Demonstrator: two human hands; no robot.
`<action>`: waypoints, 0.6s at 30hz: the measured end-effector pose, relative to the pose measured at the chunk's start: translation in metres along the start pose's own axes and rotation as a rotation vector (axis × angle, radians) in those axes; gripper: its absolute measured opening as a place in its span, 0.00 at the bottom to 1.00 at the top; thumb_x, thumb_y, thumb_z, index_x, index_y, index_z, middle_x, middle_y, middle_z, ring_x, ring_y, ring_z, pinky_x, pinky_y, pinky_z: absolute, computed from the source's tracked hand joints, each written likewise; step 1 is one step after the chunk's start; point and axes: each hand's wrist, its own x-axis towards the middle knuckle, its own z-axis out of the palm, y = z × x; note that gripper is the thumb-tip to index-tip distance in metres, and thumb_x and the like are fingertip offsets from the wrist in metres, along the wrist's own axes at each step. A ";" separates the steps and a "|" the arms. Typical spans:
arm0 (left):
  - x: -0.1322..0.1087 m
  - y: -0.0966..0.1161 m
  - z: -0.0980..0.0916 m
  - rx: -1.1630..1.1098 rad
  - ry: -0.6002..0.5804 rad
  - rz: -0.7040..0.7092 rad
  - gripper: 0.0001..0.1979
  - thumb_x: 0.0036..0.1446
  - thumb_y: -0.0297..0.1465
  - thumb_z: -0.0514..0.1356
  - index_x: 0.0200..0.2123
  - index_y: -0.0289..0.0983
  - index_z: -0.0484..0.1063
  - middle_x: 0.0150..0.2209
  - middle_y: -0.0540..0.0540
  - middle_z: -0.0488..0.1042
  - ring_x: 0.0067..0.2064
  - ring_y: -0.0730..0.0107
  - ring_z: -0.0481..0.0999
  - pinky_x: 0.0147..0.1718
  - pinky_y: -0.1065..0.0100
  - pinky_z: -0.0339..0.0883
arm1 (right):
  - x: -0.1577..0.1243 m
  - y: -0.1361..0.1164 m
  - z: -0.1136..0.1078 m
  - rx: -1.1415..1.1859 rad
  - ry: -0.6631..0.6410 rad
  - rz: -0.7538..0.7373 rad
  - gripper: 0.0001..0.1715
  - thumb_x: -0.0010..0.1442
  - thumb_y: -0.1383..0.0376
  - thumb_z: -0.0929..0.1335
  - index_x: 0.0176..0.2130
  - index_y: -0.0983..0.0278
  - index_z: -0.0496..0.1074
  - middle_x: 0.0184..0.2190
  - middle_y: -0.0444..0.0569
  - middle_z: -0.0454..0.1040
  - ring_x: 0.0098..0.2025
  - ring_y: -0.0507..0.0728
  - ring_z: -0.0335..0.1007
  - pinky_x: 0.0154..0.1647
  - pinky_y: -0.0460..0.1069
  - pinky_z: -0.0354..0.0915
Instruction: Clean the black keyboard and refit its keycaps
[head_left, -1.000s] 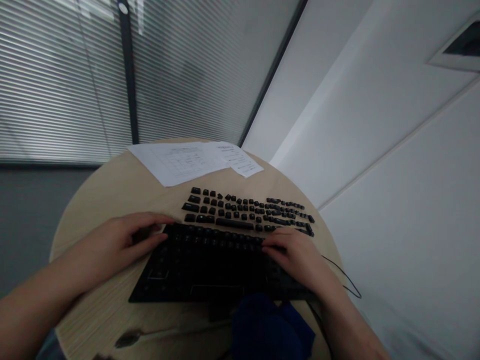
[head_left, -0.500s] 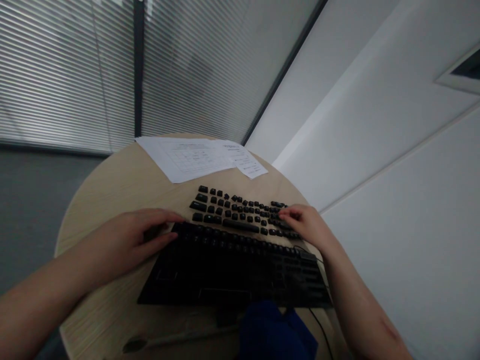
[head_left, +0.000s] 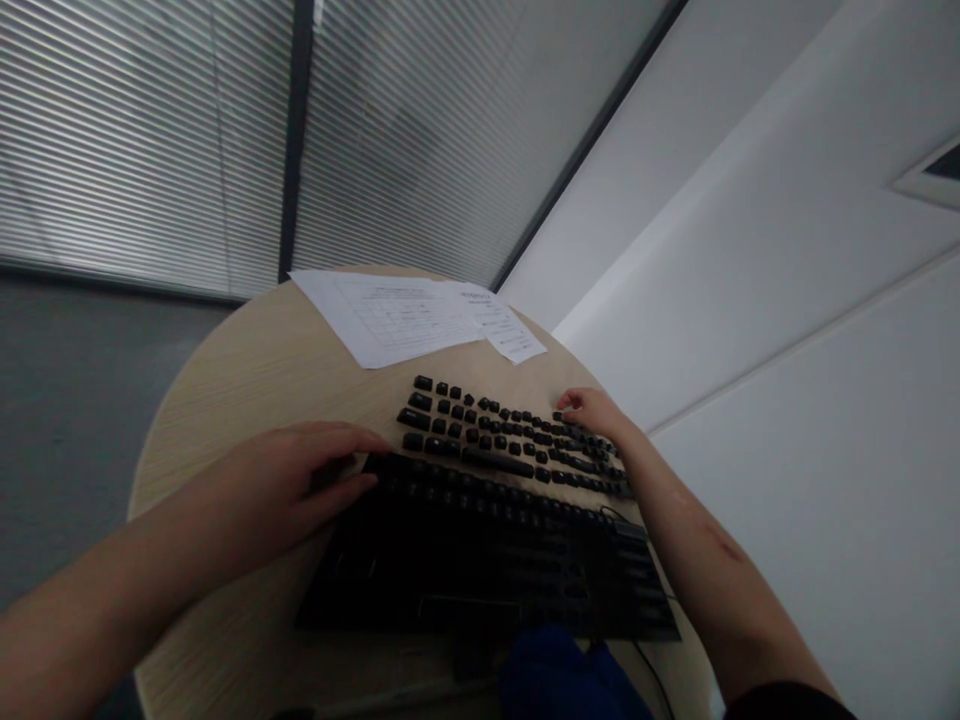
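A black keyboard (head_left: pixel 480 570) lies on the round table, its near part bare of keys and its far side still carrying rows of keycaps. Beyond it, loose black keycaps (head_left: pixel 499 441) lie in rows, with a long space bar (head_left: pixel 497 461) among them. My left hand (head_left: pixel 315 480) grips the keyboard's far left corner between thumb and fingers. At the far right end of the loose rows is my right hand (head_left: pixel 592 411), fingers pinched at a small dark keycap (head_left: pixel 557 416).
Printed sheets of paper (head_left: pixel 405 320) lie at the table's far side. A blue object (head_left: pixel 562 675) sits at the near edge, with a black cable (head_left: pixel 654 675) to its right. The wooden table (head_left: pixel 225 370) stands beside a white wall and blinds.
My right hand has moved away from me, from the right middle of the keycap rows to their far edge. My left hand stays at the keyboard corner. The view has shifted slightly.
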 end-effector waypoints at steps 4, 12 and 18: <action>-0.001 -0.005 0.000 0.000 -0.056 -0.006 0.20 0.59 0.47 0.55 0.48 0.49 0.80 0.43 0.47 0.83 0.40 0.53 0.82 0.41 0.55 0.76 | 0.003 0.002 0.004 0.020 -0.027 -0.002 0.09 0.52 0.72 0.72 0.36 0.64 0.81 0.33 0.47 0.81 0.34 0.54 0.73 0.36 0.46 0.63; -0.002 -0.002 -0.002 -0.022 -0.070 -0.012 0.19 0.59 0.44 0.55 0.49 0.48 0.80 0.43 0.46 0.83 0.41 0.53 0.81 0.42 0.54 0.75 | 0.007 -0.002 0.009 0.084 -0.029 -0.008 0.13 0.56 0.70 0.71 0.42 0.67 0.82 0.36 0.50 0.83 0.35 0.53 0.75 0.37 0.45 0.67; -0.001 0.000 -0.002 -0.053 -0.074 -0.011 0.19 0.59 0.44 0.57 0.49 0.48 0.80 0.44 0.45 0.83 0.43 0.53 0.81 0.43 0.55 0.74 | 0.012 -0.012 0.013 0.087 -0.007 -0.005 0.15 0.60 0.67 0.70 0.46 0.66 0.82 0.35 0.50 0.84 0.34 0.54 0.76 0.38 0.46 0.68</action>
